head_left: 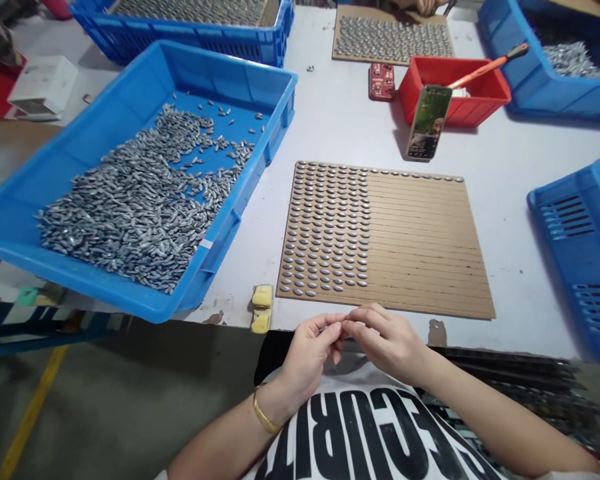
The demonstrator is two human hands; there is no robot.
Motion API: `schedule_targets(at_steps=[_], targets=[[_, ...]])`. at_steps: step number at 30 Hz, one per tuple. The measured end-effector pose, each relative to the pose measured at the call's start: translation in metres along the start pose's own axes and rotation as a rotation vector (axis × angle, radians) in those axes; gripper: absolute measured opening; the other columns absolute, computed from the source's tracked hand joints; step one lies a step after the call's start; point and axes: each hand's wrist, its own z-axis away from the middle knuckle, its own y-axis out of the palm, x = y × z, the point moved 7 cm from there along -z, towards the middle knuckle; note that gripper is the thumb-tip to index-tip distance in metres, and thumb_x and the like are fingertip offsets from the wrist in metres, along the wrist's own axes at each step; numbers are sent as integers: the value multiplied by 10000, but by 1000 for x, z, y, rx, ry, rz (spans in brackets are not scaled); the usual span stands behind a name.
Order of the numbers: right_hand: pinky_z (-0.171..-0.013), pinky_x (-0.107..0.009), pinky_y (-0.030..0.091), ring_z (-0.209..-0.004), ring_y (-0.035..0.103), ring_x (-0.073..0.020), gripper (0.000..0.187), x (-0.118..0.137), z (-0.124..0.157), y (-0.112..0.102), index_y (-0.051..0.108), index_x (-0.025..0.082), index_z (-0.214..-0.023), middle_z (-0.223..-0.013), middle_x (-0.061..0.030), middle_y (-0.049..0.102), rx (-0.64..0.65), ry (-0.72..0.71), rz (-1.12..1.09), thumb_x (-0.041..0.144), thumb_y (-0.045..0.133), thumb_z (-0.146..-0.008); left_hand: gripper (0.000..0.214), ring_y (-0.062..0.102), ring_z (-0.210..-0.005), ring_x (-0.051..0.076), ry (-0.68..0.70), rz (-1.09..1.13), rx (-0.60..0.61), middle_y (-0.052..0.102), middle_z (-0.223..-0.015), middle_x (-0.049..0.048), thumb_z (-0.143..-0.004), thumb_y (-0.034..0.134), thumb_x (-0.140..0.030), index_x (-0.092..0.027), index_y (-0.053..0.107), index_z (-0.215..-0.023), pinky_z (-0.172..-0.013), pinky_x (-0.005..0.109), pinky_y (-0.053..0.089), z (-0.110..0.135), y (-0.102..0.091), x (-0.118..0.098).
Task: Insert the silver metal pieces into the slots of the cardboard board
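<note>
My left hand (311,353) and my right hand (383,339) meet at the fingertips just below the front edge of a grooved brown board (420,247). Both are closed in a pinch; what they hold is too small to make out. The board's left part is filled with rows of small silver oval pieces (330,227), and one row runs along its top edge. A blue tray (45,193) heaped with several loose silver pieces (140,200) sits tilted at my left, overhanging the table edge.
A phone (429,123) leans against a red bin (455,93) holding an orange-handled tool (487,67). Another filled board (393,37) lies at the back. Blue crates stand at far left, far right (555,80) and near right (580,247). Yellow sponges (261,307) sit at the table edge.
</note>
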Motion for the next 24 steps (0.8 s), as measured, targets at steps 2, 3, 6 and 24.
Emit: schedule_targets(at_steps=[2,3,6,24], targets=[[-748,-330,517,-884,563,-199,265,0,3,2,592,154,-1128,-968,-115,630,13,-29,-4,92,511,-884,232,456,-516,76,-17,4,-17,544,-606,-12,-729,723,-302,-140,643,-873,-436,187,321,0,0,0],[-742,-328,516,-875,563,-197,274,-1,3,2,589,153,-1137,-955,-112,631,16,-28,-18,89,509,-883,217,459,-510,76,-21,1,-21,549,-606,-15,-734,716,-297,-150,615,-856,-435,186,319,-1,1,0],[-707,-301,510,-822,571,-173,276,-9,3,0,602,178,-1131,-919,-88,628,-1,51,-115,87,503,-889,189,476,-521,77,-24,-16,3,573,-635,-5,-761,683,-286,-159,563,-834,-454,189,335,-3,4,-1],[-705,-272,531,-893,609,-189,267,-49,3,14,603,169,-1128,-1012,-111,633,-138,130,209,101,516,-885,296,562,-543,144,-49,56,21,629,-694,69,-874,474,-394,-125,576,-942,-464,235,393,-5,4,5]])
